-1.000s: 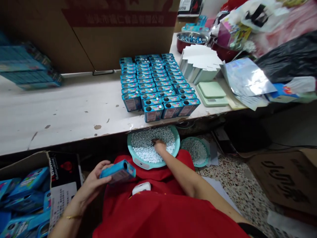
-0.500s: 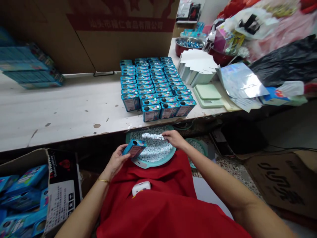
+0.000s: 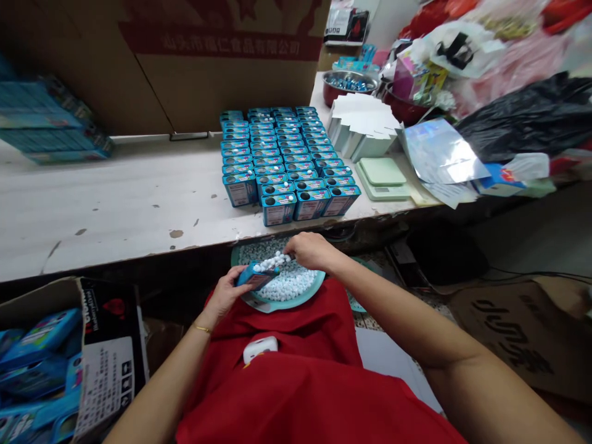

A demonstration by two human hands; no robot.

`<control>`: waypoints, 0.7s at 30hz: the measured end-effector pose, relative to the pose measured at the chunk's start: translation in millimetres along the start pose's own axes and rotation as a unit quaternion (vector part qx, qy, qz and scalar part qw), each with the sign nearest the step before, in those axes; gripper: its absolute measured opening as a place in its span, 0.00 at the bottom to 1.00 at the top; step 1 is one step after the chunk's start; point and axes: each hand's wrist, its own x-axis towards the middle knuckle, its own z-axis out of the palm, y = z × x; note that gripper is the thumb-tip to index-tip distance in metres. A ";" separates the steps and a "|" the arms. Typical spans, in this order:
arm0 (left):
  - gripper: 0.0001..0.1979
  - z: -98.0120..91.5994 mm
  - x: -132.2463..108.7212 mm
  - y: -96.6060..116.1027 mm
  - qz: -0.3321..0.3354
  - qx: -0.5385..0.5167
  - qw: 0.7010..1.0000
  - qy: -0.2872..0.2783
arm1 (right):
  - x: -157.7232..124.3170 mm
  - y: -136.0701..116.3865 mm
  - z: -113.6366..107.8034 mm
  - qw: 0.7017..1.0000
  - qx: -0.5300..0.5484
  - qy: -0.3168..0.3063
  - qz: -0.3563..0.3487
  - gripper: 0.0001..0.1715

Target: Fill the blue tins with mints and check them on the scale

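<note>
My left hand (image 3: 226, 291) is closed round a small blue candy box (image 3: 259, 279), tilted over a teal basin (image 3: 318, 287). Small white candies (image 3: 289, 285) fill the basin. My right hand (image 3: 309, 249) is closed on a narrow scoop (image 3: 276, 260) heaped with the same candies; the pile covers most of it. The scoop's far end meets the top of the box, where candies lie over the opening. On the table above stand rows of similar blue boxes (image 3: 280, 213), several with a white candy on top.
A carton of blue boxes (image 3: 86, 345) stands at lower left. On the white table (image 3: 139, 209) are a stack of blue boxes (image 3: 50, 123), a pale green scale (image 3: 383, 179), white card pieces (image 3: 365, 120) and a metal bowl (image 3: 349, 86). A big cardboard box (image 3: 222, 92) stands behind.
My right hand has moved left with the loaded scoop, bringing its end from above the basin onto the box's top. The box in my left hand has tilted and shifted slightly right.
</note>
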 end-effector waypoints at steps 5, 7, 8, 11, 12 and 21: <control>0.22 1.3 7.3 -7.5 0.054 0.099 0.994 0.011 | -3.3 -30.2 -14.3 0.997 -0.076 0.001 0.003 0.18; 0.21 1.9 10.2 -11.1 0.064 0.125 0.990 0.009 | -8.2 -41.2 -19.9 0.996 -0.086 0.016 -0.013 0.17; 0.21 1.7 11.2 -13.0 0.064 0.132 0.989 0.010 | -11.2 -43.6 -22.3 0.996 -0.089 0.023 -0.022 0.16; 0.23 -2.9 11.9 -18.7 0.060 0.133 0.989 0.036 | -19.8 -30.3 -20.8 0.995 -0.091 0.038 -0.016 0.16; 0.23 -5.6 11.5 -20.6 0.061 0.127 0.989 0.051 | -21.6 -19.3 -14.8 0.995 -0.089 0.039 0.006 0.17; 0.26 -13.6 9.4 -33.7 0.039 -0.014 0.990 0.132 | 27.2 10.9 145.5 0.969 0.086 -0.046 0.225 0.23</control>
